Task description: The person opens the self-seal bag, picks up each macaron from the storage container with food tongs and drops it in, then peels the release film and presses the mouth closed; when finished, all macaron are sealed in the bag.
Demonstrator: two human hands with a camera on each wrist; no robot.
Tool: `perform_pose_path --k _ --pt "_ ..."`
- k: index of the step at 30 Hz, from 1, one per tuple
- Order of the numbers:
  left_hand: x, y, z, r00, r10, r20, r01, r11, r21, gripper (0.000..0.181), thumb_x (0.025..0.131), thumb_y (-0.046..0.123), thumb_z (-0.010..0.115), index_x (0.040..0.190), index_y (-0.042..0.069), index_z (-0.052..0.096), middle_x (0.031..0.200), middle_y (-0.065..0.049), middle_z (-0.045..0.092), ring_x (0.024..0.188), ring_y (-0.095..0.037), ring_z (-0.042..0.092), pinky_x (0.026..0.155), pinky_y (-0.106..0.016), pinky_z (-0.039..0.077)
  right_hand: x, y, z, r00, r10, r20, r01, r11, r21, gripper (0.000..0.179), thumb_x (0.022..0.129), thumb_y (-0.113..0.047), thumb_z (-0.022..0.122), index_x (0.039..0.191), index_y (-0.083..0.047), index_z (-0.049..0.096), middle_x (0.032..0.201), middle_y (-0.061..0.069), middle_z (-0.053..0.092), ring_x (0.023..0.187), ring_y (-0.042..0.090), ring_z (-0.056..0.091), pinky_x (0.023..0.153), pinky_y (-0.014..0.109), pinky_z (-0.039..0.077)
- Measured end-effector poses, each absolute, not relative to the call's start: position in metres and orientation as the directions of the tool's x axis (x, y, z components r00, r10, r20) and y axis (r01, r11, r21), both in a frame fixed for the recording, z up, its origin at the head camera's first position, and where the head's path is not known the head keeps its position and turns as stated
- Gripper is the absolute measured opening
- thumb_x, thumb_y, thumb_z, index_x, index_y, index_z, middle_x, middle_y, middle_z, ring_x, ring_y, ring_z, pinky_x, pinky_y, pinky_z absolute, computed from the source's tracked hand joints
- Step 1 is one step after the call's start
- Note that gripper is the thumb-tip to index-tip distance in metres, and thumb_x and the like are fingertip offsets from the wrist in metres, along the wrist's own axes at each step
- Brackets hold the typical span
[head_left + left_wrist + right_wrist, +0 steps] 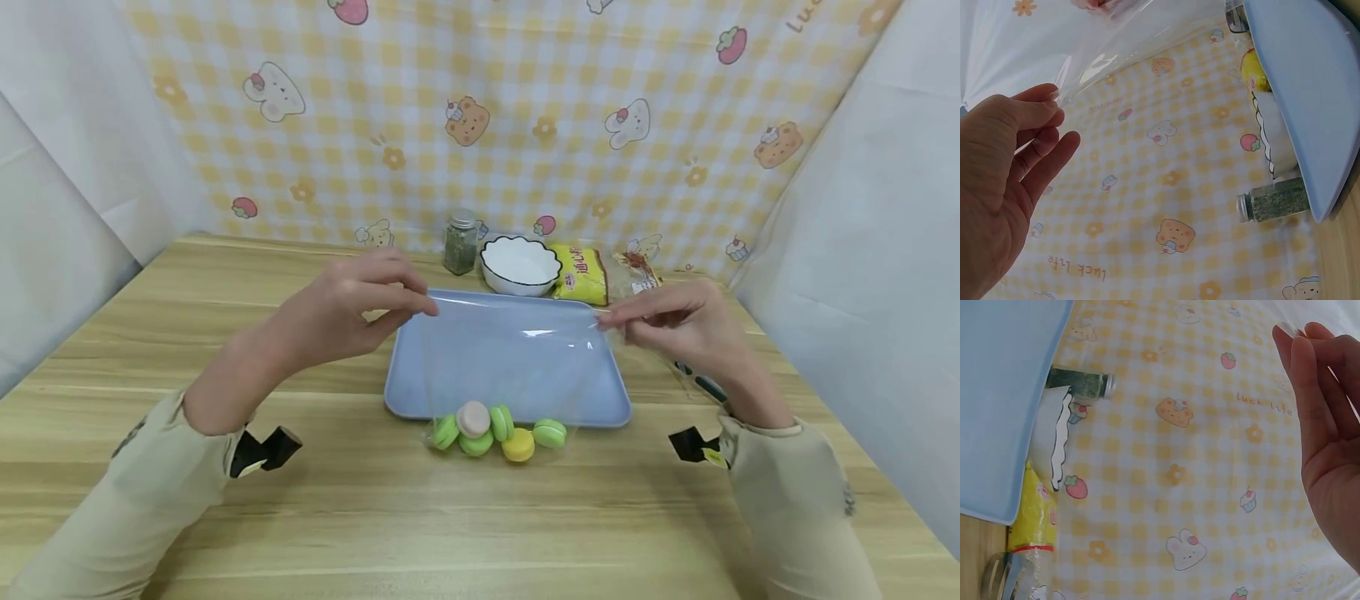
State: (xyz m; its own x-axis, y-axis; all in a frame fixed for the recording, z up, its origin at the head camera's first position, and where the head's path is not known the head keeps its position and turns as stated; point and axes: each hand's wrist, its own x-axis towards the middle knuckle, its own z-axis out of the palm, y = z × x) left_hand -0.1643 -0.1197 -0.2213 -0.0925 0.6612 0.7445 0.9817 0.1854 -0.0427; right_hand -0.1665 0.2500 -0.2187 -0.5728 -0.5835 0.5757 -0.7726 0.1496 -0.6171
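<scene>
A clear plastic bag (pixel 517 362) is stretched between my two hands, above and in front of the blue tray (pixel 401 375). Between thumb and fingertips, my left hand (pixel 367 304) pinches its upper left corner; the left wrist view shows the glossy film (pixel 1100 65) running from those fingers. At the upper right corner, my right hand (pixel 678 321) pinches the film. Several macarons lie along the bag's bottom: green ones (pixel 550 432), a yellow one (pixel 518 446) and a pale pinkish one (pixel 473 418). Whether every macaron is inside the film is hard to tell.
Behind the tray stand a jar of green herbs (pixel 460 243), a white scalloped bowl (pixel 521 265) and a yellow food packet (pixel 580 275). A dark-handled utensil (pixel 708 387) lies partly under my right wrist. A checked curtain (pixel 517 125) closes off the back of the wooden table (pixel 480 533).
</scene>
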Motion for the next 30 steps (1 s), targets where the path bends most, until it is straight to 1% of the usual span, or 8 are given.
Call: perform_pose_path --k 3,6,10,15,19,22,26,30 --pt "-0.1621 -0.1188 -0.2209 -0.092 0.668 0.738 0.979 0.198 -0.057 0.029 0.066 -0.02 0.07 0.087 0.0 0.071 0.084 -0.007 0.062 0.073 -0.019 0.053 0.067 -0.029 0.043 -0.166 0.2504 -0.2191 -0.622 -0.562 0.545 -0.741 0.196 -0.642 0.027 0.077 0.022 0.058 0.087 0.004 0.074 0.084 0.01 0.071 0.042 0.008 0.032 0.036 0.024 0.025" --pt "-0.1608 -0.1178 -0.2207 -0.09 0.673 0.734 0.976 0.206 -0.069 0.029 0.065 -0.021 0.07 0.087 -0.001 0.071 0.083 -0.008 0.062 0.073 -0.019 0.053 0.066 -0.031 0.043 -0.1653 0.2505 -0.2189 -0.639 -0.555 0.532 -0.729 0.216 -0.65 0.025 0.077 0.021 0.058 0.088 0.004 0.073 0.084 0.009 0.071 0.042 0.009 0.031 0.036 0.025 0.025" --pt "-0.159 -0.1167 -0.2197 -0.076 0.686 0.723 0.972 0.212 -0.099 0.027 0.065 -0.02 0.069 0.086 -0.003 0.07 0.083 -0.01 0.061 0.074 -0.021 0.053 0.064 -0.031 0.045 -0.1651 0.2487 -0.2194 -0.62 -0.552 0.558 -0.743 0.185 -0.643 0.027 0.076 0.022 0.057 0.087 0.004 0.073 0.084 0.009 0.071 0.043 0.007 0.034 0.036 0.023 0.024" --pt "-0.1572 -0.1163 -0.2186 -0.076 0.701 0.71 0.96 0.244 -0.138 0.025 0.066 -0.02 0.068 0.085 -0.004 0.07 0.082 -0.011 0.061 0.075 -0.022 0.054 0.064 -0.03 0.048 -0.1676 0.2452 -0.2206 -0.566 -0.548 0.616 -0.777 0.105 -0.621 0.028 0.074 0.025 0.055 0.085 0.006 0.073 0.083 0.011 0.071 0.051 0.008 0.048 0.038 0.02 0.029" --pt "-0.1569 -0.1161 -0.2186 -0.077 0.706 0.704 0.953 0.261 -0.157 0.025 0.066 -0.02 0.067 0.085 -0.005 0.07 0.082 -0.012 0.061 0.076 -0.023 0.054 0.064 -0.03 0.048 -0.1692 0.2447 -0.2214 -0.535 -0.552 0.639 -0.796 0.076 -0.601 0.028 0.073 0.025 0.054 0.086 0.008 0.072 0.085 0.011 0.071 0.058 0.009 0.057 0.042 0.015 0.036" --pt "-0.1567 -0.116 -0.2186 -0.076 0.708 0.702 0.95 0.264 -0.164 0.024 0.066 -0.019 0.068 0.085 -0.005 0.07 0.082 -0.012 0.061 0.077 -0.024 0.055 0.066 -0.03 0.049 -0.1684 0.2444 -0.2219 -0.518 -0.546 0.659 -0.814 0.078 -0.576 0.029 0.074 0.023 0.05 0.086 0.008 0.072 0.086 0.011 0.071 0.065 0.011 0.064 0.05 0.015 0.045" --pt "-0.1557 -0.1158 -0.2177 -0.079 0.711 0.699 0.949 0.268 -0.166 0.025 0.065 -0.018 0.069 0.086 -0.004 0.07 0.082 -0.01 0.061 0.078 -0.023 0.055 0.068 -0.031 0.05 -0.166 0.2428 -0.2224 -0.517 -0.521 0.679 -0.831 0.115 -0.544 0.027 0.077 0.018 0.049 0.086 0.008 0.072 0.087 0.011 0.071 0.065 0.012 0.066 0.056 0.019 0.051" --pt "-0.1552 -0.116 -0.2172 -0.08 0.712 0.697 0.953 0.261 -0.158 0.025 0.065 -0.016 0.069 0.087 -0.003 0.07 0.083 -0.01 0.061 0.078 -0.023 0.055 0.07 -0.033 0.049 -0.1643 0.2411 -0.223 -0.574 -0.491 0.655 -0.808 0.21 -0.55 0.018 0.078 0.016 0.062 0.086 0.004 0.073 0.085 0.009 0.071 0.067 0.012 0.065 0.055 0.017 0.049"
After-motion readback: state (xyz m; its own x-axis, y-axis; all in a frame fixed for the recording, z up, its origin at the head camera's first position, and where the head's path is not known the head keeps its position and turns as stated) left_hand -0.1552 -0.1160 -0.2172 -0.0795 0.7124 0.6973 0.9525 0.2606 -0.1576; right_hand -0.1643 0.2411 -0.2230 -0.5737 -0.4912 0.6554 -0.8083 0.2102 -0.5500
